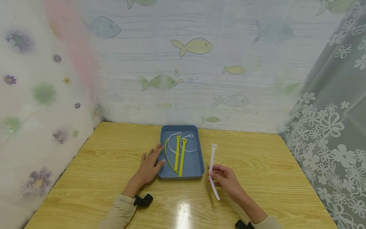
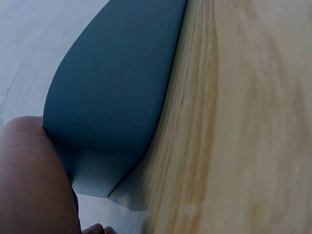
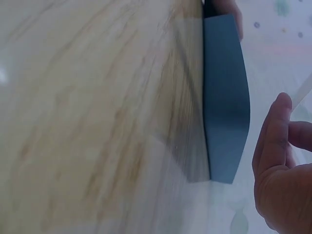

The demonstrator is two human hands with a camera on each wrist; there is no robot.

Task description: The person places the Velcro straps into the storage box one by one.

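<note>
A blue tray (image 1: 197, 171) sits mid-table holding white straps (image 1: 171, 148) and yellow-green straps (image 1: 182, 157). My left hand (image 1: 151, 163) lies flat on the table with straight fingers against the tray's left wall (image 2: 112, 92). My right hand (image 1: 224, 178) pinches a long white strap (image 1: 212, 159) just right of the tray; the strap stands nearly upright, its buckle end up and its tail hanging below the fingers. In the right wrist view the thumb (image 3: 273, 131) and a sliver of the strap (image 3: 304, 95) show beside the tray's wall (image 3: 224, 97).
The wooden table (image 1: 108, 159) is walled by fish-print sheeting (image 1: 194, 63) at the back, floral sheeting (image 1: 34, 105) at left and lace curtain (image 1: 331, 127) at right. Black wrist camera mounts (image 1: 144, 200) sit on both forearms.
</note>
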